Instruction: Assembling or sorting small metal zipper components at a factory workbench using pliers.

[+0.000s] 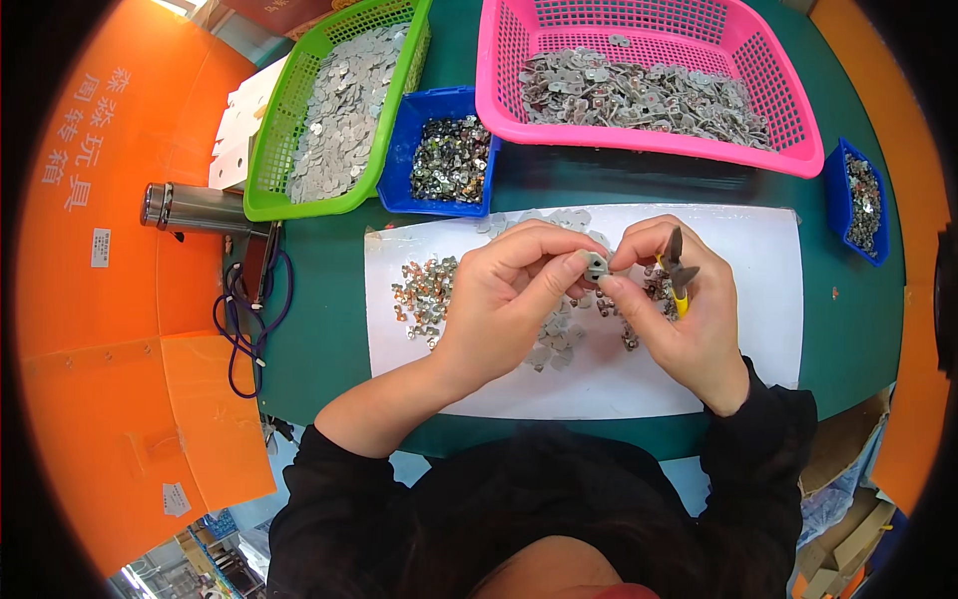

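Over the white sheet (748, 299), my left hand (499, 295) pinches a small grey flat piece (597, 267) with dark spots between thumb and index finger. My right hand (689, 319) is closed, with yellow-handled pliers (676, 268) tucked in it, their dark jaws pointing away from me. Its thumb and index fingertips meet at the grey piece's right side. Loose shiny metal clips (424, 295) lie left of my left hand. Flat grey discs (554, 339) lie below the hands, and small dark metal parts (630, 337) lie partly hidden by my right hand.
A green basket (264, 180) of grey discs, a blue bin (434, 207) of metal parts and a pink basket (649, 140) of grey pieces stand at the back. Another blue bin (840, 215) sits far right. A steel flask (200, 208) and a purple cord (235, 339) lie left.
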Tool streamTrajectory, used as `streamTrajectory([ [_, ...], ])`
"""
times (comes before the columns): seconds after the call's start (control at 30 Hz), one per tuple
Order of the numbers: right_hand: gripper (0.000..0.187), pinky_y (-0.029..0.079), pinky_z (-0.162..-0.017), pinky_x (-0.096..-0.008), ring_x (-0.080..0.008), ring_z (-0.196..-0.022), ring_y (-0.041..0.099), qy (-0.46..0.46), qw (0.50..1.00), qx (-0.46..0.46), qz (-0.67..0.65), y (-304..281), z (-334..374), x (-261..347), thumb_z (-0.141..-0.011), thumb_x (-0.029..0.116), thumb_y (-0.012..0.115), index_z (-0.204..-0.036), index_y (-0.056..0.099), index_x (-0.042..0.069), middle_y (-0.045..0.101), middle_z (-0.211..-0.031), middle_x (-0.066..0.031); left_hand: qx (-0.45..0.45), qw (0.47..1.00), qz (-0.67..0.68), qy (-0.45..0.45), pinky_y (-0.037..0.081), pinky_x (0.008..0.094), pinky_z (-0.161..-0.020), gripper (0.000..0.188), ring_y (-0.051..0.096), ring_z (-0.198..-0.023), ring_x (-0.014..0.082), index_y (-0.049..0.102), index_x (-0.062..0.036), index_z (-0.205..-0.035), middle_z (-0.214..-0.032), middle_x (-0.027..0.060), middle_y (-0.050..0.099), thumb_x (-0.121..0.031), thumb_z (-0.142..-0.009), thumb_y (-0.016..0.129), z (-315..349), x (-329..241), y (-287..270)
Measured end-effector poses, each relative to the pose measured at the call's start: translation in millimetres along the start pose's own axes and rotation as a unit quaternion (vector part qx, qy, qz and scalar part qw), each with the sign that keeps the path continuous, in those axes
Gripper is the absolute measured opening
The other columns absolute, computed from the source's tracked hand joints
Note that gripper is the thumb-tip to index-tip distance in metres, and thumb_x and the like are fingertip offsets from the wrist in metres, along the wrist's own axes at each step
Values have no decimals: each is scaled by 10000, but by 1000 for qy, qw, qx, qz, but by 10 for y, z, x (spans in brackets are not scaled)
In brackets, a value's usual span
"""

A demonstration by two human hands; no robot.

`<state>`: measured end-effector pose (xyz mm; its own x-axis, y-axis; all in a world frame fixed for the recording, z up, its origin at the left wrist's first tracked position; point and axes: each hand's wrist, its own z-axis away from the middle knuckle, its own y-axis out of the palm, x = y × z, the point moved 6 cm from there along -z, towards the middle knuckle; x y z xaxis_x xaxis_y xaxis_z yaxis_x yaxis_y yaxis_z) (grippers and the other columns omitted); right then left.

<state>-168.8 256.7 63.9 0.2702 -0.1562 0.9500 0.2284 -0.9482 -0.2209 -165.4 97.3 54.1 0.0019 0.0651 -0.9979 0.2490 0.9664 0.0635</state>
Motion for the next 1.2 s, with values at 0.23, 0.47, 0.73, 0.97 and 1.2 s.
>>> streamTrajectory([
  [0.23, 248, 491, -699, -331, -260, -802, 611, -242, 950, -65, 186, -29, 19, 233, -675, -40, 745, -875, 629, 49, 604, -871, -89, 10, 962, -207, 176, 539, 307, -859, 200, 667, -947, 209, 648, 62, -1062, -1052, 149, 652, 128, -879, 604, 99, -86, -26],
  [0.47, 259, 492, -699, -399, -287, -820, 622, -367, 877, -58, 303, 32, 169, 429, -651, 88, 760, -884, 648, 106, 596, -876, -51, 51, 972, -115, 198, 547, 373, -906, 244, 676, -1012, 276, 630, 58, -1013, -1051, 184, 674, 195, -812, 612, 160, -96, -87],
  [0.73, 272, 450, -743, -371, -270, -812, 614, -256, 955, 18, 148, 62, 48, 304, -666, -2, 779, -877, 622, 65, 594, -863, -57, 62, 971, -97, 208, 562, 335, -804, 159, 690, -887, 245, 664, 48, -959, -970, 151, 699, 115, -817, 688, 231, -137, -93],
  [0.97, 315, 455, -615, -288, -172, -648, 571, 2, 993, 116, 21, -3, 21, 68, -966, 300, 512, -921, 609, 4, 615, -772, -88, -72, 991, 102, -55, 541, 271, -736, 136, 652, -815, 140, 672, 63, -1029, -955, 108, 695, -17, -920, 655, 199, 62, -260],
  [1.2, 360, 463, -566, -300, -206, -577, 624, 72, 966, 201, 149, 123, 63, 4, -1017, 302, 428, -916, 629, 22, 586, -630, -86, -92, 994, 46, -38, 537, 249, -717, 149, 642, -788, 120, 680, 61, -1045, -973, 101, 699, -21, -923, 655, 191, -1, -307],
])
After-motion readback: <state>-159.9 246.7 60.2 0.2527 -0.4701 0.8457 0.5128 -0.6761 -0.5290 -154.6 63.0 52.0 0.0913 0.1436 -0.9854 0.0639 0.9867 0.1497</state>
